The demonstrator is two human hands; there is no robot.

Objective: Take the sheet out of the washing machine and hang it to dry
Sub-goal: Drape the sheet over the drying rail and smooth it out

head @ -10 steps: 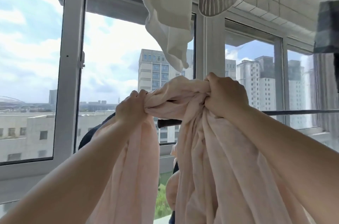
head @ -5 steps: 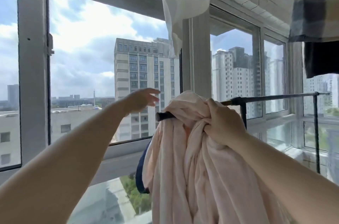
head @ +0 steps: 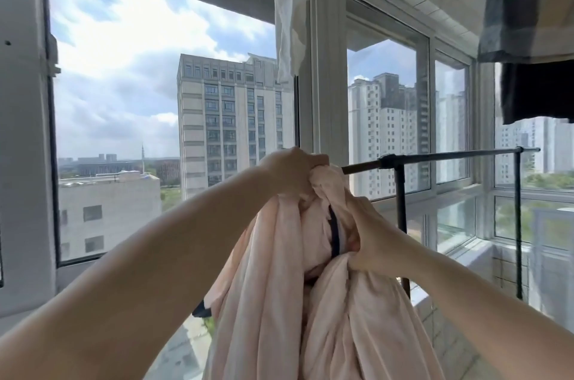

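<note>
We have the pale pink sheet (head: 335, 311) bunched over the near end of the dark drying rail (head: 450, 157), its folds hanging down in front of us. Our left hand (head: 292, 173) is clenched on the top of the bundle, right at the rail. Our right hand (head: 369, 243) grips a gathered fold lower down, on the right side of the bundle. A dark blue strip (head: 334, 233) shows between the pink folds. Above, a white cloth (head: 298, 0) hangs by the window frame (head: 326, 93); a checked cloth (head: 528, 16) hangs at upper right
</note>
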